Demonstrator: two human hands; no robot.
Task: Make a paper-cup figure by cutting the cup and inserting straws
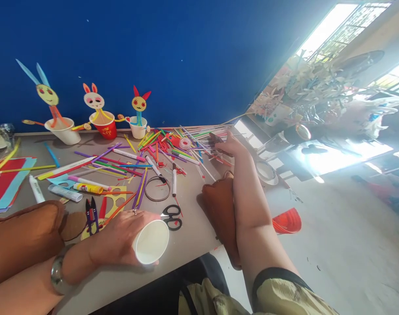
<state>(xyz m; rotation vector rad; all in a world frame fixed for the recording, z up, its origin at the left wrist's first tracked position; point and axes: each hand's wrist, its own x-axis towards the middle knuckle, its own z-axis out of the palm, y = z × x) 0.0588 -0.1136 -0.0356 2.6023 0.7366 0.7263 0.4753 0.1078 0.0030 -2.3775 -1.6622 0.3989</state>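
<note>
My left hand (pixel 120 238), with a ring and a bangle, is wrapped round a white paper cup (pixel 151 243), whose open mouth faces me. Beside the cup lie black-handled scissors (pixel 172 218); purple thread snips (pixel 92 215) are left of my hand. My right hand (pixel 231 145) reaches to the far right of the table (pixel 189 232), over the edge of a pile of coloured sticks (pixel 163 144). Its visible fingers look spread, next to a small dark thing (pixel 216 140) that I cannot make out. No held object shows in it.
Three cup figures with rabbit faces (pixel 51 96) (pixel 94 101) (pixel 139 105) stand along the blue wall (pixel 186 52). Markers (pixel 174 180), a wire ring (pixel 157 188) and coloured paper (pixel 9 183) lie about. Brown padded shapes (pixel 219 214) lie near both arms. A red cup (pixel 287 221) is at right.
</note>
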